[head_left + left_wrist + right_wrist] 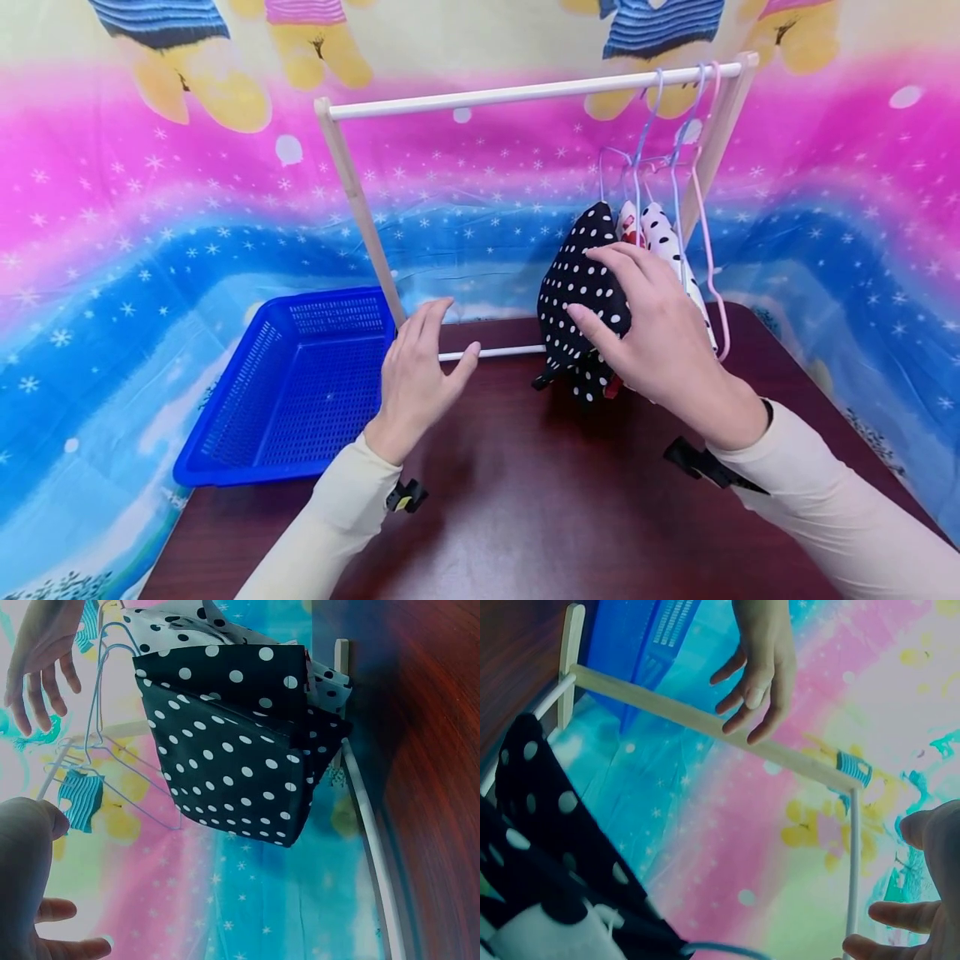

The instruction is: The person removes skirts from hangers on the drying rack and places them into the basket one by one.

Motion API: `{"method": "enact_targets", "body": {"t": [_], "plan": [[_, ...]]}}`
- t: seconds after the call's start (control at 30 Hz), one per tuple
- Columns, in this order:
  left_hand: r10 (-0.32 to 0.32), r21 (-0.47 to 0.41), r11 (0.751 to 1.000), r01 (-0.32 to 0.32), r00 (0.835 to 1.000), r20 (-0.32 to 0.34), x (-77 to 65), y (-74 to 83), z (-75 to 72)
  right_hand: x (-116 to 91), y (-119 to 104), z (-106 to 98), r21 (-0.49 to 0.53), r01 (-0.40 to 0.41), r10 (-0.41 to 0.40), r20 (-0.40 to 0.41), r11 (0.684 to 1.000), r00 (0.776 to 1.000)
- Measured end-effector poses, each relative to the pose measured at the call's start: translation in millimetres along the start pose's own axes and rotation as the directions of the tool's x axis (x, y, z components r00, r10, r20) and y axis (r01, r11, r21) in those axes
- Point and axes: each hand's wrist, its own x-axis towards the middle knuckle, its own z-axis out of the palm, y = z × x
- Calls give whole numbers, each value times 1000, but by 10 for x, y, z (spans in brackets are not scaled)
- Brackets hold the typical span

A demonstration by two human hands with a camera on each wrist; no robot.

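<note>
My left hand (420, 375) hovers in front of the left post of a small clothes rack (480, 97), fingers extended and thumb spread, holding nothing. Farther right, my right hand (660, 333) is held in front of the hanging clothes with relaxed fingers, and the wrist views show it apart from the cloth. A black garment with white dots (573, 283) hangs nearest the rack's middle; it also fills much of the left wrist view (225, 772). Behind it are a white garment with black dots (660, 233) and a red-and-white one (628, 221), partly hidden.
A blue plastic basket (225, 477) stands on the left of the dark red table (517, 500), beside the rack's left post. Blue hangers (637, 154) and a pink hanger (707, 225) hook over the top bar at right. A printed cloth (465, 208) backs the table.
</note>
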Motion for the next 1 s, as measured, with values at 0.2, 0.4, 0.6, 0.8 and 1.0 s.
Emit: {"method": "enact_targets", "body": {"t": [0.2, 0.4, 0.6, 0.8, 1.0], "plan": [[11, 7, 1000, -11, 1000, 15, 17, 27, 59, 28, 109, 23, -12, -62, 61, -45, 998, 997], [-3, 19, 1000, 2, 999, 48, 18, 46, 100, 59, 217, 58, -13, -94, 94, -51, 995, 994], [6, 15, 1000, -7, 998, 56, 31, 62, 139, 85, 287, 66, -14, -117, 117, -42, 993, 992], [7, 20, 1000, -9, 998, 69, 35, 78, 180, 118, 363, 52, -30, -119, 117, -46, 992, 992], [2, 14, 1000, -3, 997, 78, 29, 95, 207, 139, 444, 24, -30, -139, 137, -40, 990, 990]]}}
